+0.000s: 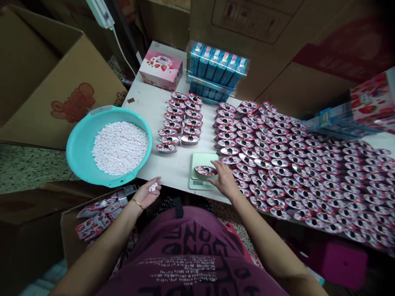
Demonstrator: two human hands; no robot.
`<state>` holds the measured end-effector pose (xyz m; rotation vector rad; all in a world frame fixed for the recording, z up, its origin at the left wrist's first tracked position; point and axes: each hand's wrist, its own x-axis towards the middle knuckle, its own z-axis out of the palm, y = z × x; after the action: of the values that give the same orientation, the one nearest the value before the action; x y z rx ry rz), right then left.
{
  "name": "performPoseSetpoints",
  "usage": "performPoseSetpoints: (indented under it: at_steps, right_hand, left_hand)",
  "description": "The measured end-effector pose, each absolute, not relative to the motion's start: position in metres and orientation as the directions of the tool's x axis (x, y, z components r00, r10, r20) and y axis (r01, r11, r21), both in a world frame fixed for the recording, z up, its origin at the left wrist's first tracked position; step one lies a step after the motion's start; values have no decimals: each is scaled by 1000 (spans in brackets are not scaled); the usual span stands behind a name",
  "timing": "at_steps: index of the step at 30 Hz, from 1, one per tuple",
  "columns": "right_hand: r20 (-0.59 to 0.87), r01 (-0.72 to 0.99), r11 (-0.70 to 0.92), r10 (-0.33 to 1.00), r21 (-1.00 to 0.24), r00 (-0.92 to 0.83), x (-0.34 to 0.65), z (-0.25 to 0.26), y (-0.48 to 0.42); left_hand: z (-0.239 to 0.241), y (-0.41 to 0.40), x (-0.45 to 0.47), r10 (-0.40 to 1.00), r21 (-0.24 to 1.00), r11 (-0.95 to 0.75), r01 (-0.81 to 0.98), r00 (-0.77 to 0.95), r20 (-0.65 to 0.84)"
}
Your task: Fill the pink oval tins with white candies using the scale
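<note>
My left hand point(147, 192) is turned palm up, fingers curled around a few small white candies point(153, 187). It is beside the table's front edge, just right of a turquoise basin point(74, 144) heaped with similar white candies point(120, 148). On the right, my right hand point(224, 177) has its thumb and fingers about the right end of a small oval candy box point(204, 170). That box stands upright on a pale green digital scale point(197, 185). Its top is red and white with a dark round spot in the middle.
Many similar oval boxes point(279, 162) stand in rows to the right; two shorter rows point(175, 111) stand left of centre. Behind are a pink strawberry carton point(162, 68) and a clear-wrapped blue pack point(216, 70). A cardboard box point(70, 230) with printed packs sits below left.
</note>
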<state>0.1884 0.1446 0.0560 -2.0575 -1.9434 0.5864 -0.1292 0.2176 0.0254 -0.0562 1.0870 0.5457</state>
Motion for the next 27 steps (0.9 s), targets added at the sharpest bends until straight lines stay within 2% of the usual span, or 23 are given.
performPoseSetpoints:
  at_steps: [5, 9, 12, 16, 19, 22, 24, 27]
  right_hand:
    - [-126, 879, -38, 992, -475, -26, 157, 56, 165]
    - [-158, 884, 41, 979, -466, -129, 96, 48, 208]
    - [-177, 892, 32, 976, -450, -125, 63, 41, 235]
    - [-20, 889, 4, 1000, -459, -15, 101, 46, 223]
    - [74, 934, -167, 977, -315, 199, 172, 56, 187]
    - [-12, 955, -285, 958, -81, 285, 232, 57, 159]
    - [-89, 970, -244, 966, 7, 244, 251, 55, 154]
    - [-112, 989, -143, 983, 41, 147, 253, 61, 154]
  left_hand:
    - [29, 217, -140, 407, 221, 848, -482, 325, -853]
    - [27, 225, -127, 404, 241, 865, -439, 329, -853]
    - [24, 245, -105, 403, 267, 878, -397, 311, -861]
    - [19, 278, -84, 378, 257, 887, -384, 284, -881]
    - [15, 291, -78, 373, 254, 885, -390, 268, -888]
    - [14, 287, -76, 377, 255, 877, -407, 256, -890]
    - [17, 276, -74, 380, 251, 873, -419, 260, -888]
    - [26, 256, -69, 377, 222, 879, -422, 329, -866]
